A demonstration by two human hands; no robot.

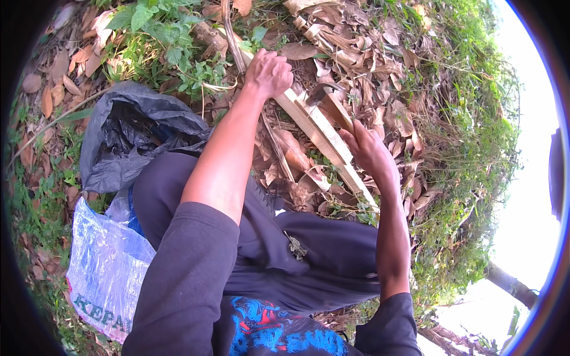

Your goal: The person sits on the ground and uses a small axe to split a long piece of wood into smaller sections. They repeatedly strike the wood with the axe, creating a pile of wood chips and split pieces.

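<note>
Bamboo strip (317, 127) gripped by outstretched left hand (270, 71); right hand (371, 151) clasps a hooked knife (329, 101).

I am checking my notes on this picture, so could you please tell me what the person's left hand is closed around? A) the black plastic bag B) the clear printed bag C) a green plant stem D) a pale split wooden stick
D: the left hand is closed around the upper end of the pale split wooden stick, well apart from the black plastic bag.
</note>
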